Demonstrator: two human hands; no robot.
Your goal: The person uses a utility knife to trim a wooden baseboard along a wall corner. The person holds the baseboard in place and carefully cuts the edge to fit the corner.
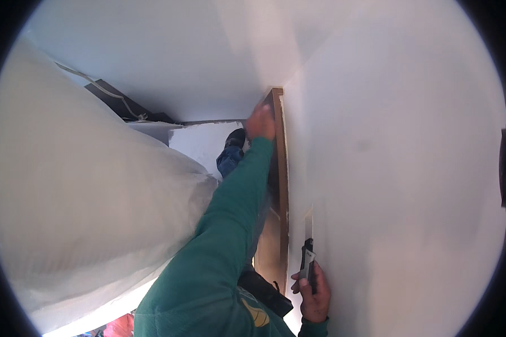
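Observation:
My left hand (260, 122) reaches far forward to the corner end of a brown wooden trim board (283, 191) that runs along the right-hand wall. Motion smears its fingers, so whether they grip the board is unclear. Close to me on the right, my right hand (315, 293) is closed around a black and grey utility knife (307, 262). The knife's long blade is extended and points away from me, beside the white wall (371, 191).
Pale sheeting (95, 185) bulges along the left. My shoe (235, 138) stands on a white surface (194, 140) beneath my left arm. A cable (118, 97) lies by a dark panel at the far left. A black pouch-like item (267, 293) hangs near my waist.

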